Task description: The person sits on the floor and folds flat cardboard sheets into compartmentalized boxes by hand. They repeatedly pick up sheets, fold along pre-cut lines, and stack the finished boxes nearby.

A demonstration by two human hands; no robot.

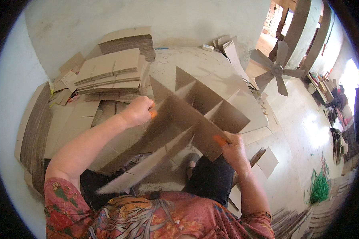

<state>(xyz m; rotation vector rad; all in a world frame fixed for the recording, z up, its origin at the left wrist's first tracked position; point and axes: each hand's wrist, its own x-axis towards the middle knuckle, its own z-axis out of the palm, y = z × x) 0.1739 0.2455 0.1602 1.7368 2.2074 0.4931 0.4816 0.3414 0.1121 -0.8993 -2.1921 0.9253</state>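
A cardboard box divider of interlocked brown panels is spread in a criss-cross in front of me, its panels standing up and forming open cells. My right hand pinches the near right end of a long panel, with an orange cover on a finger. My left hand is closed at the divider's left side, its fingertips against a panel edge and partly hidden; orange shows there too. One long, slotted cardboard strip slants down from the divider toward my lap, blurred at its edges.
Stacks of flat cardboard lie on the table at the far left, and another tall stack stands by the left wall. A fan stands at the right. Green strapping lies on the floor. Loose cardboard pieces sit beside my right leg.
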